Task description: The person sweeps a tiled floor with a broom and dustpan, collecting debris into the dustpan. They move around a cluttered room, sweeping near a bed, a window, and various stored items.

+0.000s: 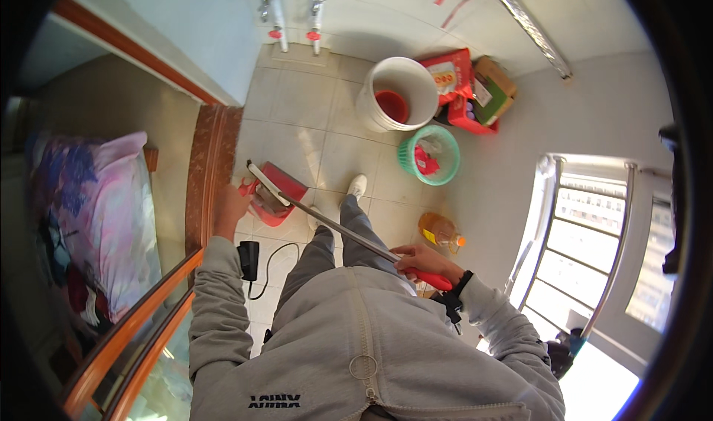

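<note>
My left hand (233, 206) is closed around the red handle of a dustpan (292, 182), which is held low over the tiled floor. Debris shows in the red pan, though what it is cannot be told. My right hand (422, 262) grips a long broom or squeegee stick (345, 231) near its red end grip (431, 279). From there the metal shaft runs down to the left, to a narrow pale head (268, 183) lying across the dustpan.
Beyond my feet stand a white bucket (365, 106) with a red vessel inside and a green wastebasket (408, 159) with a liner. A bottle of amber liquid (437, 228) is at the right, near a barred window. A wooden door frame (209, 164) rises at the left; a black adapter (249, 259) hangs by my left sleeve.
</note>
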Action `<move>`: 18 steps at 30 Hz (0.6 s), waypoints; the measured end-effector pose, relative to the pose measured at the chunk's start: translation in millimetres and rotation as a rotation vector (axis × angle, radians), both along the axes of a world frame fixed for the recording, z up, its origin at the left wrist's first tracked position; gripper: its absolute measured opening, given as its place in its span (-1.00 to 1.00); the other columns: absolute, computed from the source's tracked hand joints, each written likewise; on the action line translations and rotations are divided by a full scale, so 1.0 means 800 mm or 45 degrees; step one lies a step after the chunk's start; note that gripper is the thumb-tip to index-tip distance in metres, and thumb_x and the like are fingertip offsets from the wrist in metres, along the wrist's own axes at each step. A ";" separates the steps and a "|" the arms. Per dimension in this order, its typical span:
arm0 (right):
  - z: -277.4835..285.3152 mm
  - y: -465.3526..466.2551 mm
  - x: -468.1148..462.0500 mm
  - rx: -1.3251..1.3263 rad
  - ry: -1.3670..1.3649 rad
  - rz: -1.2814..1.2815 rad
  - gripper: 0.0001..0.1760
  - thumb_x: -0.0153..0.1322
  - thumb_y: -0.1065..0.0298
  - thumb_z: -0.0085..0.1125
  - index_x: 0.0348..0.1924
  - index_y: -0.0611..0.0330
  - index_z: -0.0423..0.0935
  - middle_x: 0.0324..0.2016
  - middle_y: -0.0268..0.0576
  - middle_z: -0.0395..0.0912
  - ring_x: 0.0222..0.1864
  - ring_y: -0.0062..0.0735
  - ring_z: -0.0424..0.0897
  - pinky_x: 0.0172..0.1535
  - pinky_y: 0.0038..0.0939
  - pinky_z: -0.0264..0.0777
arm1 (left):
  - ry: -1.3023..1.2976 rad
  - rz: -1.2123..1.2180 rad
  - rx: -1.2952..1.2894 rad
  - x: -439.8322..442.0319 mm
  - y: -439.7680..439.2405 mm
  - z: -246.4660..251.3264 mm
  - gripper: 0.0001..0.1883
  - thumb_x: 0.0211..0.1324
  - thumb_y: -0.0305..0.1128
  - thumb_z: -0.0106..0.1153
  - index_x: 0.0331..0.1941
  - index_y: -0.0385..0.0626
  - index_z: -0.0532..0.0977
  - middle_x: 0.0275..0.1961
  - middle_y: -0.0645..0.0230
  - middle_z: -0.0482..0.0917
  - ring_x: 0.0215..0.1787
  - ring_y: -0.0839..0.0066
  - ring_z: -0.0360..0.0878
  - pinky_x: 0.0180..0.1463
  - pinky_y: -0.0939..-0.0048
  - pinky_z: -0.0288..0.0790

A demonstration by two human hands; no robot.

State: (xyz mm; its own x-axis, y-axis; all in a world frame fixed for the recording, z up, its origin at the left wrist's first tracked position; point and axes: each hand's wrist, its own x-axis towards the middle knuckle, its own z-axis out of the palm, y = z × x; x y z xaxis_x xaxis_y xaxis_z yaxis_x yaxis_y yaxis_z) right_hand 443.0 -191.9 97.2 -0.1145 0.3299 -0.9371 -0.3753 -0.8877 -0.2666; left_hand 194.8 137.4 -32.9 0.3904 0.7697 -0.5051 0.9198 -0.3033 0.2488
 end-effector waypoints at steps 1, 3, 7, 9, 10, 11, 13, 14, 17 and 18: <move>0.006 -0.016 0.000 -0.014 0.043 -0.080 -0.59 0.29 0.44 0.03 -0.01 0.40 0.32 -0.63 -0.30 0.38 -0.71 -0.68 0.28 -0.66 -0.65 0.18 | 0.013 -0.005 -0.015 0.000 0.002 -0.001 -0.67 -0.19 -0.19 0.20 -0.48 -0.29 0.52 -0.42 -0.07 0.54 -0.30 0.03 0.54 -0.28 0.12 0.41; 0.017 -0.044 0.002 -0.114 0.073 -0.193 -0.68 0.30 0.43 0.01 -0.10 0.39 0.36 -0.62 -0.31 0.37 -0.71 -0.70 0.25 -0.67 -0.67 0.14 | -0.010 0.004 -0.026 0.000 0.006 -0.001 -0.67 -0.19 -0.21 0.20 -0.47 -0.30 0.52 -0.42 -0.08 0.54 -0.31 0.01 0.53 -0.29 0.12 0.41; 0.039 -0.090 0.000 -0.041 0.272 -0.626 -0.90 0.31 0.43 0.05 -0.40 0.23 0.34 -0.61 -0.37 0.33 -0.71 -0.77 0.23 -0.68 -0.69 0.16 | -0.024 0.014 -0.069 0.000 0.010 0.001 -0.69 -0.19 -0.25 0.19 -0.47 -0.31 0.51 -0.43 -0.11 0.53 -0.33 -0.03 0.52 -0.33 0.12 0.38; 0.048 -0.110 -0.007 -0.048 0.173 -0.719 -0.91 0.31 0.45 0.04 -0.43 0.21 0.32 -0.61 -0.37 0.32 -0.70 -0.78 0.24 -0.67 -0.71 0.17 | -0.196 -0.030 -0.006 0.000 0.009 0.001 -0.66 -0.21 -0.22 0.24 -0.54 -0.34 0.50 -0.63 0.03 0.50 -0.55 0.19 0.54 -0.48 0.19 0.34; 0.051 -0.121 -0.010 -0.018 0.164 -0.776 -0.91 0.31 0.46 0.04 -0.44 0.21 0.31 -0.61 -0.38 0.31 -0.69 -0.78 0.24 -0.67 -0.72 0.17 | -0.122 -0.024 -0.027 -0.001 0.012 0.001 -0.66 -0.19 -0.22 0.24 -0.56 -0.34 0.49 -0.65 0.05 0.49 -0.59 0.20 0.52 -0.50 0.20 0.33; 0.053 -0.132 -0.012 -0.059 0.100 -0.807 -0.91 0.30 0.46 0.04 -0.44 0.21 0.31 -0.60 -0.37 0.31 -0.69 -0.78 0.25 -0.67 -0.71 0.18 | -0.030 -0.020 -0.063 -0.001 0.015 0.001 -0.66 -0.17 -0.21 0.24 -0.57 -0.35 0.48 -0.68 0.07 0.48 -0.63 0.21 0.51 -0.52 0.20 0.32; 0.055 -0.152 -0.013 -0.049 0.049 -0.880 -0.91 0.29 0.47 0.03 -0.43 0.22 0.31 -0.60 -0.37 0.32 -0.69 -0.78 0.25 -0.66 -0.70 0.20 | -0.011 -0.015 -0.090 -0.003 0.018 -0.003 -0.64 -0.15 -0.20 0.24 -0.58 -0.36 0.47 -0.69 0.09 0.47 -0.64 0.24 0.51 -0.53 0.21 0.31; 0.055 -0.162 -0.012 -0.077 0.006 -0.890 -0.91 0.29 0.48 0.02 -0.39 0.23 0.31 -0.60 -0.36 0.30 -0.69 -0.77 0.25 -0.66 -0.70 0.19 | -0.010 -0.011 -0.084 -0.005 0.019 -0.004 -0.63 -0.14 -0.20 0.24 -0.58 -0.36 0.47 -0.69 0.10 0.47 -0.64 0.26 0.51 -0.54 0.22 0.31; 0.045 -0.191 -0.010 -0.099 -0.100 -0.893 -0.88 0.29 0.51 0.01 -0.32 0.26 0.31 -0.60 -0.36 0.28 -0.68 -0.73 0.27 -0.66 -0.69 0.18 | -0.055 -0.072 -0.012 -0.010 0.020 -0.009 -0.63 -0.15 -0.18 0.25 -0.59 -0.35 0.48 -0.70 0.11 0.46 -0.69 0.28 0.49 -0.60 0.24 0.31; 0.040 -0.200 -0.009 -0.112 -0.144 -0.874 -0.88 0.28 0.50 0.02 -0.33 0.26 0.31 -0.61 -0.36 0.29 -0.68 -0.72 0.28 -0.66 -0.68 0.19 | -0.089 -0.085 0.044 -0.012 0.020 -0.011 -0.63 -0.16 -0.18 0.25 -0.60 -0.35 0.48 -0.70 0.12 0.47 -0.71 0.31 0.48 -0.63 0.26 0.29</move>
State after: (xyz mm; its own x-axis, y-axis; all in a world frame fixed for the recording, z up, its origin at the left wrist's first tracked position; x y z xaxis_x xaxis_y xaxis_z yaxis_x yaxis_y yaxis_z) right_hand 435.7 -351.9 129.2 0.1926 0.2151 -0.9574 -0.8328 -0.4802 -0.2755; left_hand 185.0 153.1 -41.8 0.4749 0.7570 -0.4488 0.8780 -0.3730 0.2999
